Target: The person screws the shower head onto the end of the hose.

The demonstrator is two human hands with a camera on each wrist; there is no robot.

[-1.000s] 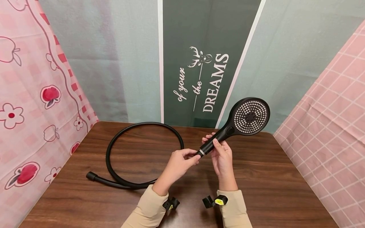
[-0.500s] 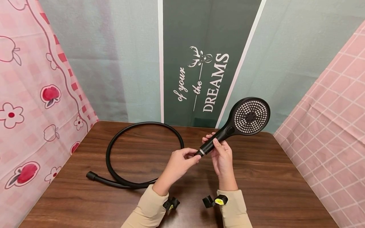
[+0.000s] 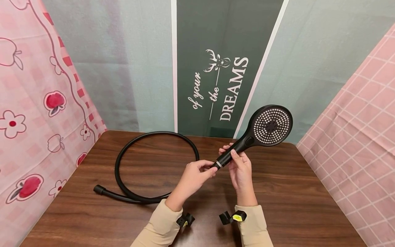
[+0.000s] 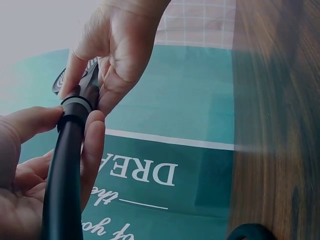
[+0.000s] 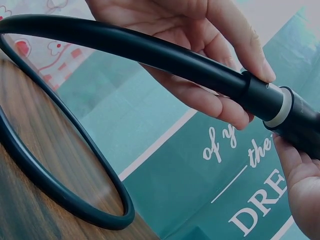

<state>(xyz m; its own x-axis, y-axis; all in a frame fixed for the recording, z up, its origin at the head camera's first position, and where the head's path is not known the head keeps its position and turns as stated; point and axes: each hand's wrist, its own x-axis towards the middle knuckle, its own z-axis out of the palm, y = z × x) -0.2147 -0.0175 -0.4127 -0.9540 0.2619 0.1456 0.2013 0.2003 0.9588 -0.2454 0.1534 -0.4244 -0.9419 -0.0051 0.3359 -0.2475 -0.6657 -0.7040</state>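
Note:
A black shower head (image 3: pixel 271 126) with pale nozzles tilts up to the right above the table. My right hand (image 3: pixel 240 169) grips its handle, thumb on the near side. At the handle's lower end my left hand (image 3: pixel 194 176) pinches the hose's end nut (image 5: pixel 262 97) between thumb and fingers. A light grey ring (image 5: pixel 280 107) shows between nut and handle in the right wrist view. The black shower hose (image 3: pixel 116 171) runs from the nut, passes behind my left hand and loops on the table. Its other end fitting (image 3: pixel 98 189) lies at the left.
The brown wooden table (image 3: pixel 293 206) reaches back to a grey-green curtain (image 3: pixel 148 68) with white lettering. Pink patterned cloth (image 3: pixel 27 113) hangs at the left, and pink checked cloth (image 3: pixel 358 137) at the right. Each sleeve carries a small black wrist mount (image 3: pixel 232 217).
Hands, shower head and hose keep almost the same places. The whole head view has shifted very slightly.

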